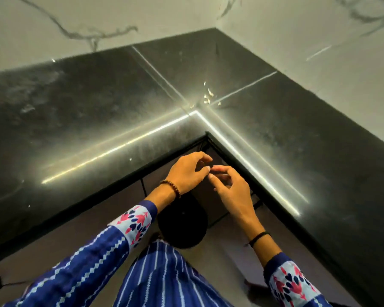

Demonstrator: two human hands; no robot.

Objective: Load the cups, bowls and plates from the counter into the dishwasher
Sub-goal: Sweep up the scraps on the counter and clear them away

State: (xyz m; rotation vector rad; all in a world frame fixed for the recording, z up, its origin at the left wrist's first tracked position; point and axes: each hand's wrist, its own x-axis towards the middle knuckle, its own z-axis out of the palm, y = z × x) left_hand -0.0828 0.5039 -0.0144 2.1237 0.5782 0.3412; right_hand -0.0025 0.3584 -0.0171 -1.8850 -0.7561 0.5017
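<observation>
Black corner counter (98, 111): 0 cups, bowls, plates or dishwasher in view, so no heading or long axis to give. Below its edge left hand (186, 171) and right hand (233, 193) touch fingertips, fingers curled; cannot tell if anything's pinched. Likely between loads; next needs locating a dish. Crumbs (208, 96) by seam

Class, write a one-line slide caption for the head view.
Left hand and right hand touch fingertips beside a dark corner counter dotted with pale crumbs.
</observation>
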